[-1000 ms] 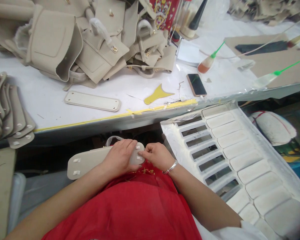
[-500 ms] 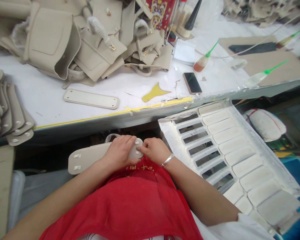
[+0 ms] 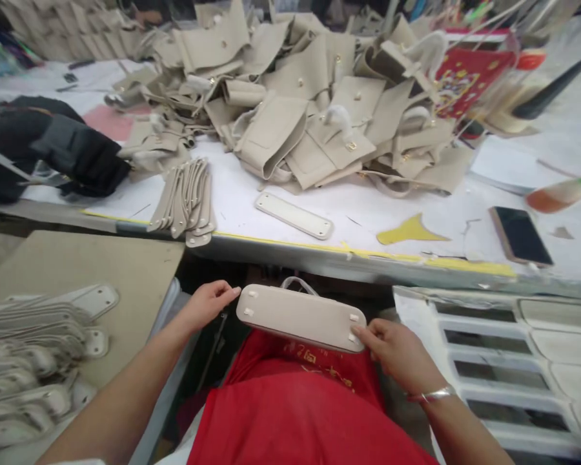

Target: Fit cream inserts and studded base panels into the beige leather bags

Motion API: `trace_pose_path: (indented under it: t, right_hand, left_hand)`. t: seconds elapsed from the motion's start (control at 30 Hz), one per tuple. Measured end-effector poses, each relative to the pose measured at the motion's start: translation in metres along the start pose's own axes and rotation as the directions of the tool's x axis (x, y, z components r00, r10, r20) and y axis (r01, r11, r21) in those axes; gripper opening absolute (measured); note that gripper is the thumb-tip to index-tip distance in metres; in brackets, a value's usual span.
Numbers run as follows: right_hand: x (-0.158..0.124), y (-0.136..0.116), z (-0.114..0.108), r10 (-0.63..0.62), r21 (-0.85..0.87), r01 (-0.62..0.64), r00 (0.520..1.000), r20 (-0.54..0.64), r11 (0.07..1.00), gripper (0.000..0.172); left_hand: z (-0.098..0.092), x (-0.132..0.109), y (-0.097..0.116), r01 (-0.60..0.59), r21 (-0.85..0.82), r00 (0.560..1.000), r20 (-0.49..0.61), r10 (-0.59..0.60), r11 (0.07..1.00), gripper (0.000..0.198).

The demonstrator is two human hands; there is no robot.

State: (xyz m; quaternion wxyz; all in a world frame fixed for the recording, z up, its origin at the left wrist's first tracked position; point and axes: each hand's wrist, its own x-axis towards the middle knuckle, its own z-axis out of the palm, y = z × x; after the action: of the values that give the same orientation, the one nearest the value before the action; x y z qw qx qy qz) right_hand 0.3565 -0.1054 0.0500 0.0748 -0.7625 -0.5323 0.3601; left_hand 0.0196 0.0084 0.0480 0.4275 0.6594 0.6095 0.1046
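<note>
A long beige bag bottom panel (image 3: 300,316) with rounded ends lies level above my lap, with pale studs in pairs near both ends. My right hand (image 3: 397,352) pinches its right end, the thumb on top beside a stud. At the opposite end, my left hand (image 3: 210,305) has thumb and fingers closed together at the panel's edge; the fingers beneath are partly hidden. A clear loop (image 3: 297,284) shows just behind the panel. On the table ahead, a similar flat strip (image 3: 294,216) lies alone, near a stack of studded strips (image 3: 188,197).
Beige bag pieces (image 3: 290,123) are heaped across the white table (image 3: 237,216). A yellow scrap (image 3: 411,230) and a phone (image 3: 520,236) lie near its front edge. More strips (image 3: 39,361) cover a board (image 3: 135,265) at left. A white slatted rack (image 3: 494,374) stands at right.
My left hand has moved from the panel's right part to its left end, uncovering the middle. My right hand stays at the right end. The view has turned left.
</note>
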Motion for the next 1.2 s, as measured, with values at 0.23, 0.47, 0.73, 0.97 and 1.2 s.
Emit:
trace_pose_path:
  t: [0.23,0.47,0.73,0.97,1.2]
  right_hand:
    - [-0.004,-0.011,0.002,0.142,0.116,-0.150,0.987,0.068,0.982,0.042]
    - [-0.003,-0.017,0.005,0.186,0.174,-0.202,0.977,0.103,0.964,0.041]
    - [0.001,-0.030,-0.012,0.060,-0.317,-0.082,0.995,-0.079,0.945,0.038]
    - [0.031,-0.145,0.063,-0.681,-0.380,0.641,0.731,0.040,0.666,0.080]
    - [0.053,-0.168,0.110,-0.636,-0.451,0.570,0.771,0.007,0.687,0.064]
  left_hand:
    - [0.013,-0.003,-0.007,-0.007,-0.211,0.995,0.094,0.027,0.977,0.038]
    - [0.010,0.007,-0.018,-0.077,-0.203,0.991,0.095,0.098,0.976,0.036]
    - [0.009,0.010,-0.021,-0.083,-0.185,0.993,0.073,0.098,0.979,0.037]
    - [0.009,0.015,-0.030,-0.113,-0.192,0.986,0.101,0.134,0.975,0.038]
    - [0.009,0.019,-0.035,-0.125,-0.204,0.983,0.104,0.148,0.971,0.036]
